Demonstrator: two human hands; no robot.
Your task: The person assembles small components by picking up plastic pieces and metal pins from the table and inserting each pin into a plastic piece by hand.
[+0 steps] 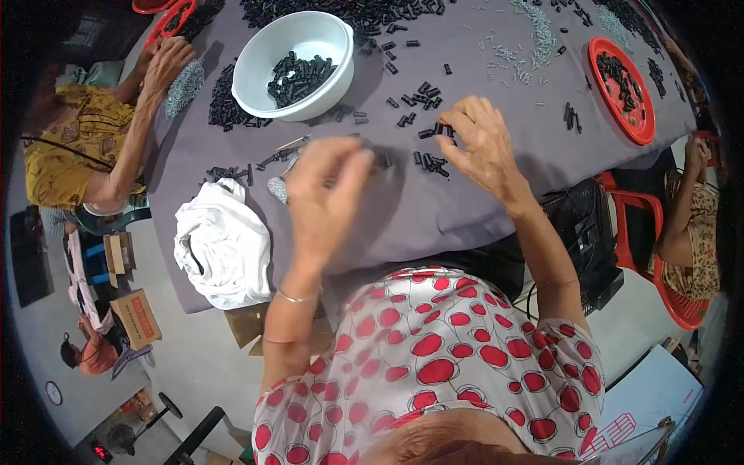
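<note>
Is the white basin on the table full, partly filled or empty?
Partly filled: small black pieces lie in the bottom of the white basin, and much of its inside shows bare.

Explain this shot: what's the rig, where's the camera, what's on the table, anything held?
No machine here: you see a person's bare hands. The single picture comes from the left of two fisheye cameras on their head, looking down, so straight edges bend near the rim.

On the grey tablecloth are a white basin with small black cylindrical pieces in it, more such pieces around it, silvery slivers, a red tray and a crumpled white cloth.

The right hand has its fingertips at some black pieces; whether it grips one is unclear. The left hand is motion-blurred, so I can't tell whether it holds anything.
</note>
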